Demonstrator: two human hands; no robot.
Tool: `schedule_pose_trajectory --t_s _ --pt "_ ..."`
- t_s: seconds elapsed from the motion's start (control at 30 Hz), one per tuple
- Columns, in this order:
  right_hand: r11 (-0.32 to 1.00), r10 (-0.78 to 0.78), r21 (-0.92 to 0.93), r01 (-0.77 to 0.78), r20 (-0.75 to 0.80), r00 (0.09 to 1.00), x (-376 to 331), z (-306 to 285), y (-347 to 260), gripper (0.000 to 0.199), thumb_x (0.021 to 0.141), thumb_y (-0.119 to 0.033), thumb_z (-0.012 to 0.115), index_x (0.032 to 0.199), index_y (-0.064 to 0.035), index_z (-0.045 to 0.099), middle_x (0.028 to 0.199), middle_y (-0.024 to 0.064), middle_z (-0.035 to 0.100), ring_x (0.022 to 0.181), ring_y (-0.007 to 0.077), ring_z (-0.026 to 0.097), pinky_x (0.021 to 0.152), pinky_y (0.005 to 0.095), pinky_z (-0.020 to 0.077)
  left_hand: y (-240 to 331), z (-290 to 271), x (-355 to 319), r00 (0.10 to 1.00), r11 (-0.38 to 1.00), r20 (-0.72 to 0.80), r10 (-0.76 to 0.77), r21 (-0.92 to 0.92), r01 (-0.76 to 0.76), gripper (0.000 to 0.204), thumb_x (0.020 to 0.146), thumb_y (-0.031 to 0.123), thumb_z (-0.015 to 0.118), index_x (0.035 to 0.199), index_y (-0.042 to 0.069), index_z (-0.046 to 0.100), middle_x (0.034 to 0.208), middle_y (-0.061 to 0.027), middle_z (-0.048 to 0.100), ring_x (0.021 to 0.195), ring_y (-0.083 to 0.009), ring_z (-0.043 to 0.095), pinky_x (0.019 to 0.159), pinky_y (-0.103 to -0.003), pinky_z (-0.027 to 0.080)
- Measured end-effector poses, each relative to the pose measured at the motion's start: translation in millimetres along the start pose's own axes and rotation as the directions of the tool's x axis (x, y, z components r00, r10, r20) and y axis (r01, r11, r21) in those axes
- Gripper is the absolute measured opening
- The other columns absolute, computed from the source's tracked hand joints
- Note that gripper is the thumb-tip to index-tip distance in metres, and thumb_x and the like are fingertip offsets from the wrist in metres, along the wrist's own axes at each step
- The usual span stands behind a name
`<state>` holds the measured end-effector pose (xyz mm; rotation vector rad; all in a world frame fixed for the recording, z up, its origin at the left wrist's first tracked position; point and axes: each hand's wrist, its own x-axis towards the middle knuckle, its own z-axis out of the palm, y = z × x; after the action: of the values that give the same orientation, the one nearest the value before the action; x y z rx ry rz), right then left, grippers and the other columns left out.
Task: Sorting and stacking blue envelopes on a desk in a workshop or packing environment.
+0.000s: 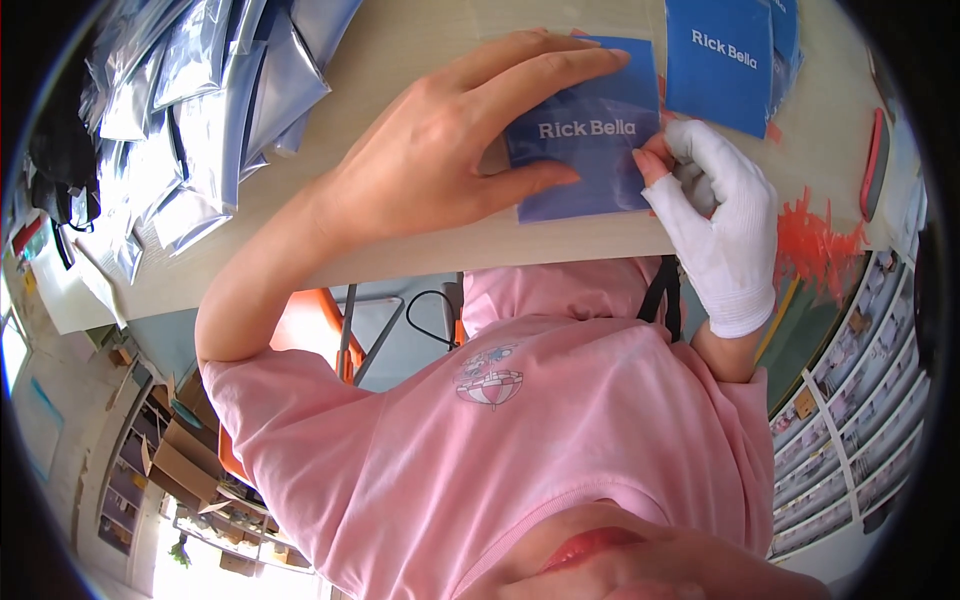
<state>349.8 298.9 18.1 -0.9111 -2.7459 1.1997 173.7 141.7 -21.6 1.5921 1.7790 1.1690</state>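
A square blue packet (pixel 600 182) with white lettering lies on the table in a transparent plastic sleeve. My bare left hand (pixel 450 130) rests over its left side, fingers and thumb stretched out on its surface. At the packet's right edge, my right hand (pixel 715 205), in a white glove with thumb and a fingertip bare, pinches the sleeve's edge. Just beyond it lie more blue packets (pixel 715 85), also in transparent plastic, partly overlapping at the top right. The right hand's other fingers are curled in.
A heap of silvery-white plastic bags (pixel 215 110) covers the table's far left. Thin red-orange strips (pixel 820 240) pile up at the right edge, near a long red-and-grey object (pixel 874 165). Below the edge are an orange chair (pixel 318 325) and an open cardboard box (pixel 185 460).
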Motion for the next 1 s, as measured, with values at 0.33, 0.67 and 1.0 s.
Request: schedule_pose_trajectory --t_s 0.33,0.67,1.0 --pt "1.000 -0.001 0.005 0.001 0.004 1.000 1 -2 -2 0.019 0.081 -0.007 0.075 0.095 -0.0020 0.064 0.082 0.0100 0.067 0.068 0.0213 0.067 0.061 0.0330 0.0512 -3 4 2 0.997 0.997 -0.033 0.070 0.031 -0.069 0.072 0.074 0.002 0.077 0.141 0.015 0.053 0.137 -0.0128 0.055 0.114 -0.0351 0.062 0.086 -0.040 0.059" --pt "0.934 -0.254 -0.344 0.091 -0.465 0.848 -11 8 17 0.040 0.084 -0.012 0.079 0.120 -0.0068 0.063 0.094 0.0018 0.062 0.074 0.0150 0.055 0.067 0.0275 0.0456 5 -1 2 0.999 1.000 0.023 -0.024 0.005 0.024 0.071 0.072 0.001 0.081 0.139 0.007 0.057 0.142 -0.0132 0.057 0.130 -0.0324 0.056 0.106 -0.040 0.048" --pt "0.771 -0.631 -0.217 0.599 -0.129 0.765 -19 26 10 0.060 0.087 -0.047 0.063 0.132 -0.0069 0.061 0.140 0.0157 0.055 0.123 0.0358 0.056 0.101 0.0533 0.0420 5 -3 4 1.000 1.000 0.018 0.000 0.018 0.000 0.075 0.069 0.003 0.082 0.139 0.008 0.056 0.142 -0.0116 0.055 0.130 -0.0331 0.055 0.106 -0.041 0.047"
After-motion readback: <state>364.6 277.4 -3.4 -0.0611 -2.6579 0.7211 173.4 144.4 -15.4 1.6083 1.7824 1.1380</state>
